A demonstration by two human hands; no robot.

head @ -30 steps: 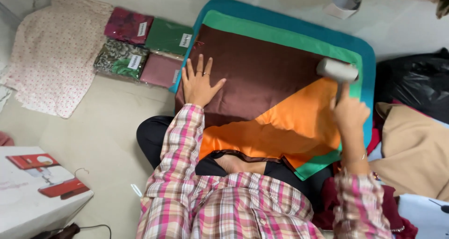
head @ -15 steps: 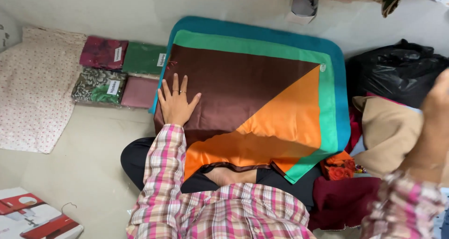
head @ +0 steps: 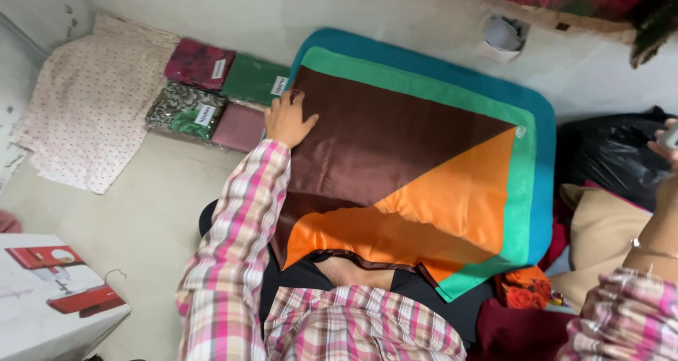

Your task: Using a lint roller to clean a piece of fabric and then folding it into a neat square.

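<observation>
The left hand [head: 288,119] lies flat on the left edge of the brown-and-orange cloth [head: 395,170], beside the fabric packets [head: 212,96]. The right hand [head: 667,145] is far off the cloth's right edge; its grip cannot be told.

Brown and orange cloth [head: 395,170] lies flat on green mat [head: 522,191].

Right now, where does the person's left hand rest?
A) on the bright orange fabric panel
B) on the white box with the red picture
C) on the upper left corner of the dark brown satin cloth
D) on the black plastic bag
C: the left hand lies flat on the upper left corner of the dark brown satin cloth, clear of the orange fabric panel.
</observation>
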